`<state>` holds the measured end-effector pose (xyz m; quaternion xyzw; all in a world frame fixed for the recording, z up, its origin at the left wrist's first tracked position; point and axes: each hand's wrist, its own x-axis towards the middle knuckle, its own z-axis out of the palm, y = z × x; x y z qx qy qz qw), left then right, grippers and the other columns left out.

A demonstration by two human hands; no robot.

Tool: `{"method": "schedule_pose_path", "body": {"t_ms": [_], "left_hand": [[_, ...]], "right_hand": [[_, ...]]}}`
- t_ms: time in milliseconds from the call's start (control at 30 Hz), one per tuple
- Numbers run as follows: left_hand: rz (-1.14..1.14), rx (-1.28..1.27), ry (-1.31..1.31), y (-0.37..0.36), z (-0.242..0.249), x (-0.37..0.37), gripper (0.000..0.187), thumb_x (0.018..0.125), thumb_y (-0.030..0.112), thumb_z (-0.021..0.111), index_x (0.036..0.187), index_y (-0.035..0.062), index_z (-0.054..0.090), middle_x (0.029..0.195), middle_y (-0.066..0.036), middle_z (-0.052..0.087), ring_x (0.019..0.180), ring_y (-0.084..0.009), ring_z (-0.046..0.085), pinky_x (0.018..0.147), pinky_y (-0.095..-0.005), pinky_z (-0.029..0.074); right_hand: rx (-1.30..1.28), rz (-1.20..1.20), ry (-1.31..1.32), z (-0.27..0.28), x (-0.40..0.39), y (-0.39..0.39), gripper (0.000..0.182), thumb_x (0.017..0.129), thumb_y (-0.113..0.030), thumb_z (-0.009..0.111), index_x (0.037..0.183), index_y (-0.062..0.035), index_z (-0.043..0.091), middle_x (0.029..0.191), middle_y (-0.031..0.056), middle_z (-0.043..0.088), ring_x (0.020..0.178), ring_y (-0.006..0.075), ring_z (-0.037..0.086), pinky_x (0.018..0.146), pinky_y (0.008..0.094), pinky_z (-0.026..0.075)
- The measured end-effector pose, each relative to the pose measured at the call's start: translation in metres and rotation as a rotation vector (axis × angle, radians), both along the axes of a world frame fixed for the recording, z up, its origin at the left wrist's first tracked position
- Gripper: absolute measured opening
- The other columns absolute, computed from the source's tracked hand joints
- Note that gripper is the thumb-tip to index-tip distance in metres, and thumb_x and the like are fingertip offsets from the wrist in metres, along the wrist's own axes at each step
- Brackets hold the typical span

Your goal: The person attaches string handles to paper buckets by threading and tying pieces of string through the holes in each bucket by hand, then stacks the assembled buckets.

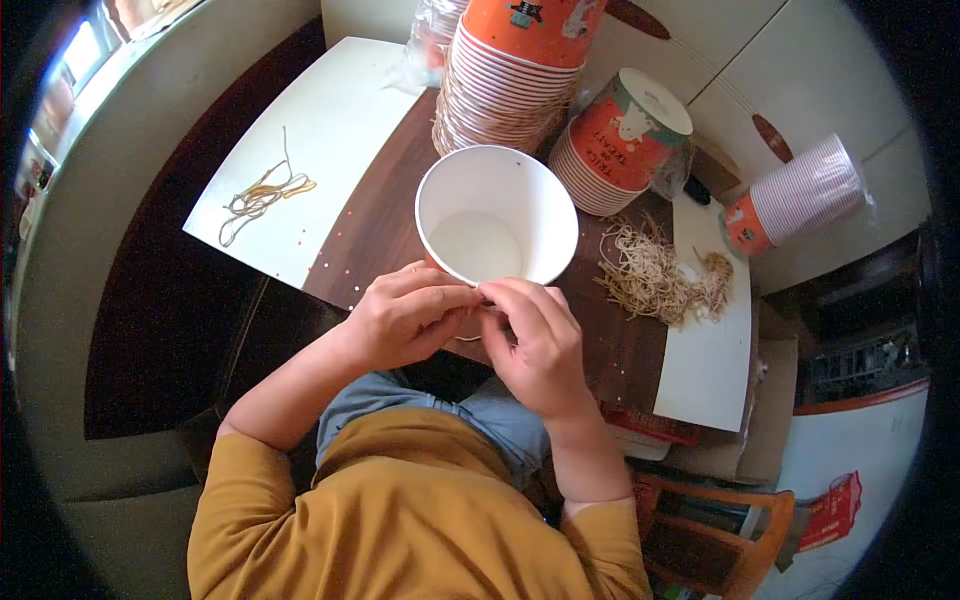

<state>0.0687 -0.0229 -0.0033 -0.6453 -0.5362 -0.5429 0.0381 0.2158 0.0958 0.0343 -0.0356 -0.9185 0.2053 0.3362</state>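
Note:
A white-lined paper bucket (480,205) stands open-side up at the table edge in front of me, tilted slightly towards me. A small dark spot shows near its far rim. At the near rim, my left hand (415,312) and my right hand (535,338) meet with pinched fingertips. Just beneath the fingers a short bit of pale cord (468,338) is visible; most of it is hidden by the hands. Bunched pale cords (645,272) lie right of the bucket. Several looser cords (265,195) rest on the white board at left.
A tall stack of orange buckets (515,75) rises behind the bucket. An upside-down "Trick or Treat" stack (615,145) stands beside it. A plastic-wrapped stack (795,195) lies tilted at far right. Small specks dot the brown tabletop (375,215). A wooden chair (715,530) is at lower right.

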Motion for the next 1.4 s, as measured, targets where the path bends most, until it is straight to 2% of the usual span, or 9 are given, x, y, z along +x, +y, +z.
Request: {"method": "schedule_pose_path", "body": {"t_ms": [133, 367, 567, 767, 867, 1000, 1200, 1333, 1400], "left_hand": [[-0.006, -0.105, -0.116, -0.006, -0.001, 0.003, 0.023, 0.077, -0.003, 0.065, 0.1, 0.0001, 0.065, 0.089, -0.011, 0.066, 0.075, -0.022, 0.066, 0.068, -0.0303, 0.053], [-0.362, -0.348, -1.425, -0.008, 0.007, 0.016, 0.019, 0.09, 0.0, 0.053, 0.108, -0.0048, 0.057, 0.096, -0.013, 0.065, 0.086, -0.0175, 0.066, 0.076, -0.0293, 0.056], [-0.237, -0.333, -1.266, -0.008, 0.016, 0.025, 0.022, 0.086, 0.001, 0.062, 0.107, -0.0034, 0.058, 0.096, -0.009, 0.066, 0.086, -0.0149, 0.065, 0.072, -0.0285, 0.055], [0.397, -0.187, 0.088, -0.012, 0.009, 0.02, 0.028, 0.078, -0.003, 0.064, 0.105, 0.0022, 0.061, 0.087, -0.011, 0.065, 0.082, -0.0229, 0.065, 0.068, -0.0292, 0.052], [0.424, -0.064, 0.126, -0.01, 0.003, 0.023, 0.028, 0.076, -0.002, 0.068, 0.102, 0.0022, 0.063, 0.09, -0.015, 0.065, 0.078, -0.0293, 0.065, 0.068, -0.0314, 0.053], [0.445, -0.143, -0.18, -0.009, -0.004, 0.031, 0.023, 0.083, -0.002, 0.064, 0.105, 0.0019, 0.06, 0.09, -0.012, 0.065, 0.079, -0.0208, 0.065, 0.068, -0.0287, 0.053], [0.086, -0.159, -1.213, -0.006, -0.008, 0.033, 0.025, 0.085, 0.002, 0.066, 0.108, -0.0023, 0.055, 0.097, -0.007, 0.065, 0.086, -0.0087, 0.062, 0.072, -0.0229, 0.052], [0.041, -0.2, -1.352, -0.011, -0.008, 0.025, 0.024, 0.085, 0.003, 0.067, 0.104, -0.0021, 0.054, 0.092, -0.008, 0.066, 0.082, -0.0104, 0.063, 0.074, -0.022, 0.052], [0.072, -0.196, -1.361, -0.011, -0.004, 0.022, 0.024, 0.083, 0.002, 0.068, 0.099, 0.0022, 0.052, 0.085, -0.007, 0.065, 0.068, -0.0092, 0.062, 0.055, -0.0206, 0.051]], "right_hand": [[0.149, -0.053, 0.148, -0.009, -0.003, -0.007, 0.025, 0.072, 0.005, 0.07, 0.096, 0.0001, 0.065, 0.089, 0.011, 0.064, 0.076, 0.0273, 0.062, 0.068, 0.0347, 0.051], [0.247, -0.081, 0.185, -0.02, 0.0, -0.007, 0.021, 0.078, -0.002, 0.066, 0.099, 0.0006, 0.062, 0.089, 0.0096, 0.059, 0.074, 0.0246, 0.059, 0.067, 0.0369, 0.049], [0.116, -0.096, 0.145, -0.024, 0.001, -0.011, 0.02, 0.078, -0.003, 0.067, 0.097, -0.0022, 0.062, 0.086, 0.0091, 0.059, 0.073, 0.0259, 0.058, 0.066, 0.037, 0.048], [-0.083, -0.091, 0.094, -0.024, -0.001, -0.012, 0.016, 0.078, -0.002, 0.067, 0.093, -0.0035, 0.062, 0.084, 0.0102, 0.06, 0.073, 0.0288, 0.061, 0.065, 0.0365, 0.05], [-0.185, -0.107, 0.081, -0.027, -0.002, -0.019, 0.015, 0.077, -0.002, 0.067, 0.092, -0.004, 0.062, 0.084, 0.0109, 0.061, 0.072, 0.0298, 0.062, 0.065, 0.0366, 0.051], [-0.241, -0.16, 0.103, -0.034, -0.003, -0.025, 0.015, 0.077, -0.003, 0.068, 0.091, -0.0041, 0.062, 0.084, 0.0099, 0.061, 0.069, 0.0283, 0.062, 0.062, 0.0358, 0.051], [0.091, -0.326, 0.057, -0.056, -0.016, -0.028, 0.012, 0.078, -0.001, 0.067, 0.09, -0.0022, 0.065, 0.084, 0.011, 0.064, 0.071, 0.0286, 0.064, 0.063, 0.0356, 0.052], [-0.053, -0.215, 0.121, -0.055, -0.031, -0.027, 0.013, 0.081, -0.002, 0.065, 0.093, 0.0008, 0.065, 0.084, 0.0128, 0.063, 0.072, 0.0314, 0.064, 0.063, 0.0352, 0.052], [-0.324, -0.064, 0.115, -0.058, -0.034, -0.023, 0.017, 0.083, -0.004, 0.062, 0.099, 0.002, 0.065, 0.09, 0.0114, 0.065, 0.078, 0.0251, 0.065, 0.069, 0.0322, 0.053]]}}
